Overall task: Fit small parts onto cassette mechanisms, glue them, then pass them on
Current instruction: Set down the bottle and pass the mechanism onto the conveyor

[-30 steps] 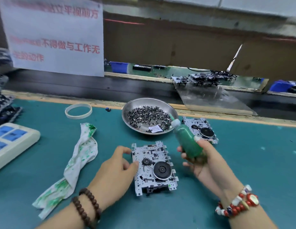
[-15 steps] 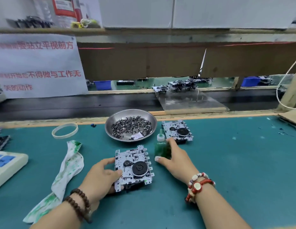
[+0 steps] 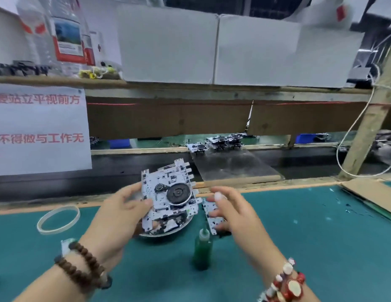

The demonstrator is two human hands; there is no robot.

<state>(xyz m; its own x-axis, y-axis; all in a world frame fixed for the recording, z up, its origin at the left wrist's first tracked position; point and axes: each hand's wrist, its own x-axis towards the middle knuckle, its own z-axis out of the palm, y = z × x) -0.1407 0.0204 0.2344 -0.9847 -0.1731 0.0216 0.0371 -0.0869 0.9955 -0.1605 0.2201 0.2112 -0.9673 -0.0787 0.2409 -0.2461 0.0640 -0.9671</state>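
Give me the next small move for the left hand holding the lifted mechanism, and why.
Probably carry it forward onto the clear sloped sheet across the dark belt. The left hand has its grip on the white metal cassette mechanism with the black flywheel, raised above the steel bowl. The green glue bottle stands released on the teal mat, and finished mechanisms sit at the sheet's far end.

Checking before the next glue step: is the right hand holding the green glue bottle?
No: the small green glue bottle stands alone on the teal mat, and the right hand is open above it, holding nothing.
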